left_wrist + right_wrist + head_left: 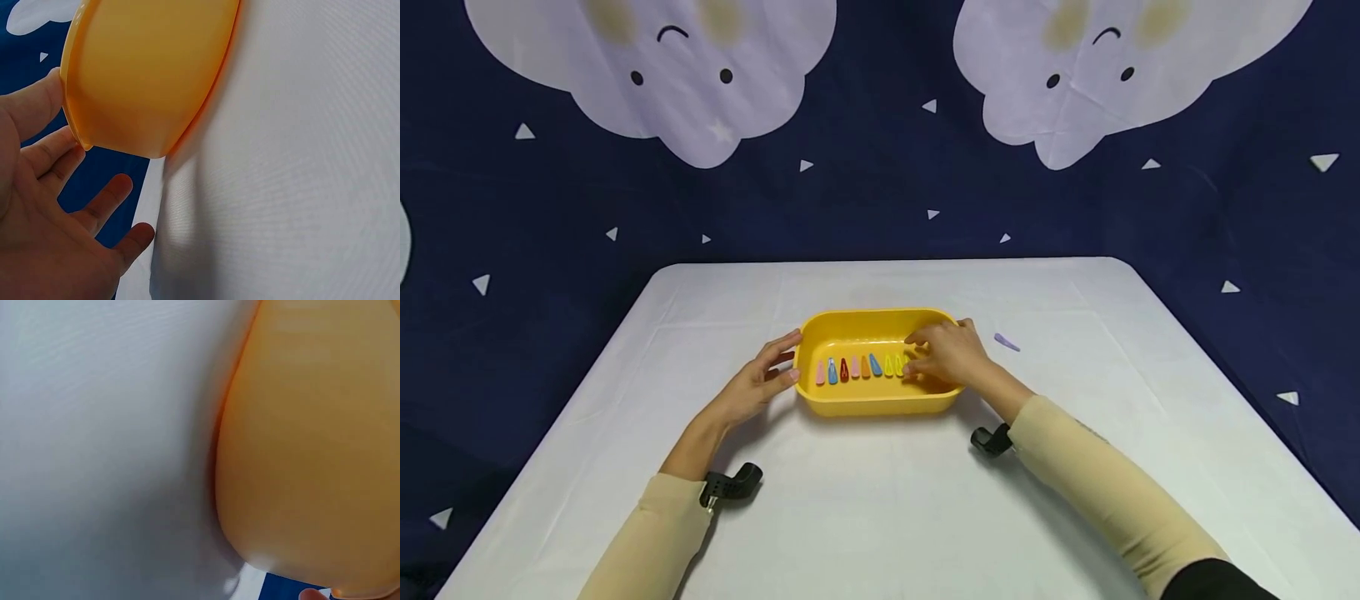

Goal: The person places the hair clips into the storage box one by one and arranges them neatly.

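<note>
A yellow plastic basket (880, 406) stands on the white-covered table, with a row of small snap hair clips in pink, blue, red, orange and yellow on its floor. Outside its left end is my left hand (758, 382), thumb and fingertips touching the rim; in the left wrist view the lower two fingers (134, 244) spread away from it. My right hand (951, 350) reaches over the right end, thumb and index finger apart beside the yellow clips (889, 365) at the row's right end. That hand covers the basket's right corner.
A lone purple hair clip (1006, 342) lies on the table (880, 517) to the right of the basket. Behind the table hangs a dark blue cloth (880, 200) with clouds and small white triangles. Black wrist cameras (733, 483) are strapped to both wrists.
</note>
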